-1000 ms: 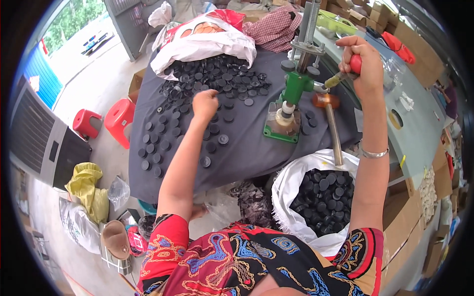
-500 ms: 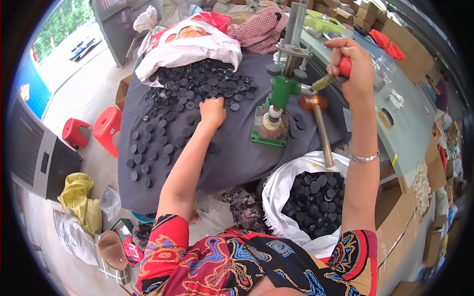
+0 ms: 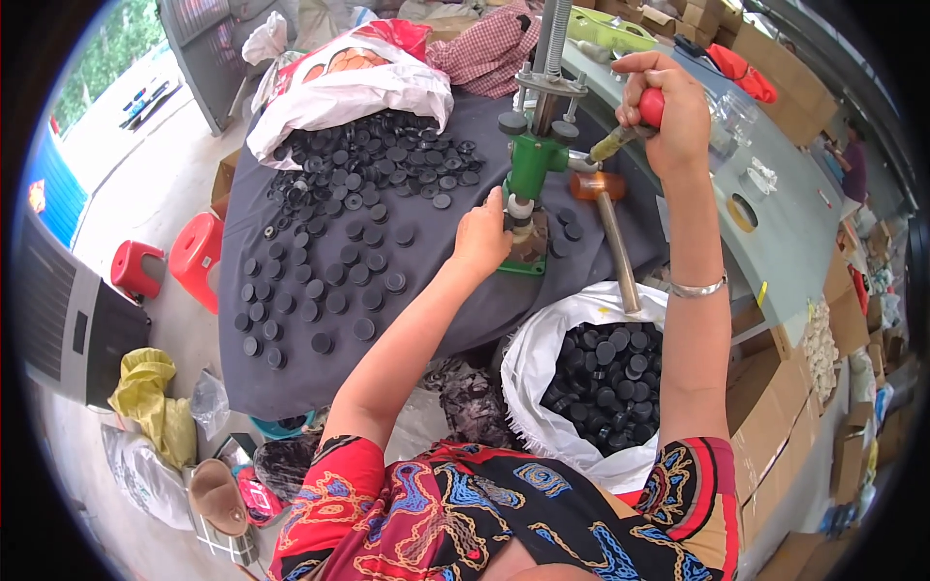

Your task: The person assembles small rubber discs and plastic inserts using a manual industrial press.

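- 1 left hand (image 3: 482, 235), right up against the front of the press, fingers curled in near the ram. Can't tell if there's a cap in them, they're mostly hidden.
- 1 right hand (image 3: 672, 116), wrapped round the red knob (image 3: 651, 107) on the lever (image 3: 610, 144), index finger sticking out.
- 1 green press (image 3: 529, 168), standing upright on the dark cloth (image 3: 431, 300).
- Black caps (image 3: 335, 303): way too many to count. Big heap at the mouth of 1 white-and-red sack (image 3: 334, 100), loose ones spread left of the press.
- Looks like 3 more caps just right of the press.
- 1 white sack (image 3: 524, 353) below the cloth's edge, loaded with caps, no chance of counting those.
- 1 mallet (image 3: 614, 232), orange head, lying right of the press.
- 2 red stools (image 3: 197, 254) off to the left.
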The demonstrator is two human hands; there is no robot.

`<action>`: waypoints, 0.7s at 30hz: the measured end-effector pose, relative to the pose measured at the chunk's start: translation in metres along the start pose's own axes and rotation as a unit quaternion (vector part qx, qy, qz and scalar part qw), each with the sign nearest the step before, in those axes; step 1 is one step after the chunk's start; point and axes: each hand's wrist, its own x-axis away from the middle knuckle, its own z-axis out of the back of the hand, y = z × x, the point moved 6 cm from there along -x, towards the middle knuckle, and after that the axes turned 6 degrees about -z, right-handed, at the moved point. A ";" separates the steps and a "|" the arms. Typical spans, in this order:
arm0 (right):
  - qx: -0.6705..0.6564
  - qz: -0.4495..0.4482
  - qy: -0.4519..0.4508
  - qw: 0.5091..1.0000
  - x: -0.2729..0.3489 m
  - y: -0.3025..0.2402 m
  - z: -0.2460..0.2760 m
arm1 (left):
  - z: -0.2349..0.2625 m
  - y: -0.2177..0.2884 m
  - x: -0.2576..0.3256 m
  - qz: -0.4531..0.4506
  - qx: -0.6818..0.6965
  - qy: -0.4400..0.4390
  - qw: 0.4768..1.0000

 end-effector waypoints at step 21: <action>0.040 0.038 0.004 0.998 0.066 0.009 -0.013 | -0.025 -0.008 -0.001 0.068 0.160 0.119 0.977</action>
